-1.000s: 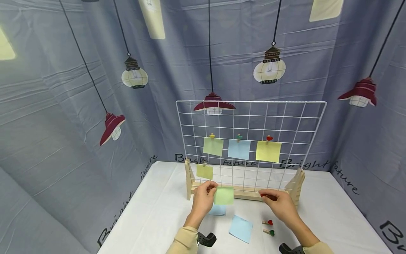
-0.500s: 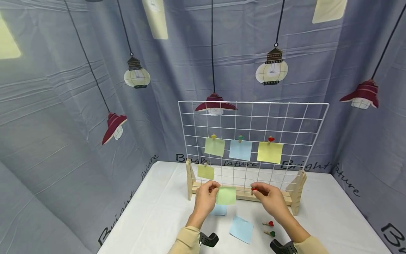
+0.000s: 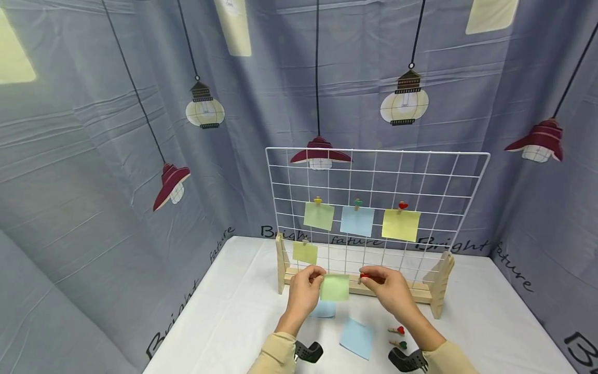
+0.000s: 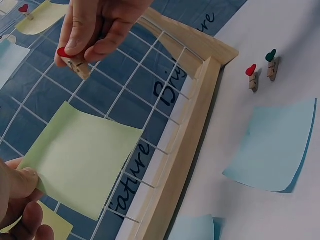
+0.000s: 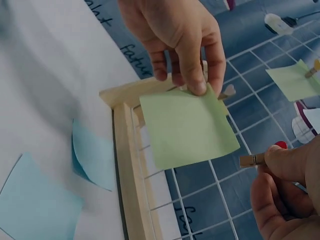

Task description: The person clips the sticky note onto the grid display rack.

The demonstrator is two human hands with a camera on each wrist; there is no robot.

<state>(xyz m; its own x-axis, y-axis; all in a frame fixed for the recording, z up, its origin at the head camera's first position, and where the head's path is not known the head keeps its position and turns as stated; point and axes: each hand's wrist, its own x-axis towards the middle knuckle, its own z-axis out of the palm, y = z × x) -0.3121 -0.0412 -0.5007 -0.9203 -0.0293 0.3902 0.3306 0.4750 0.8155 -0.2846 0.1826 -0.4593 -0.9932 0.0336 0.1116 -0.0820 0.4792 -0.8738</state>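
My left hand (image 3: 302, 293) pinches a green sticky note (image 3: 335, 288) by its left edge, holding it up in front of the lower part of a white wire grid (image 3: 374, 171). To its right, my right hand (image 3: 388, 291) pinches a small wooden clothespin (image 5: 252, 160) with a red heart. The clothespin's free end points toward the note, a short gap away. Above them on the grid hang a green note (image 3: 319, 216), a blue note (image 3: 357, 221) and a yellow note (image 3: 401, 225), each under a clip. A smaller yellow-green note (image 3: 305, 252) hangs lower left.
On the white table lie blue sticky notes (image 3: 356, 337), with another blue note (image 3: 323, 309) under the left hand's note. A red-heart clothespin (image 3: 397, 330) and a green-heart clothespin (image 3: 398, 344) lie at the right. Wooden feet (image 3: 441, 283) carry the grid; a patterned curtain stands behind.
My right hand has moved left with the red-heart clothespin, closer to the green note. The left hand holds the note nearly still; the whole view has shifted slightly.
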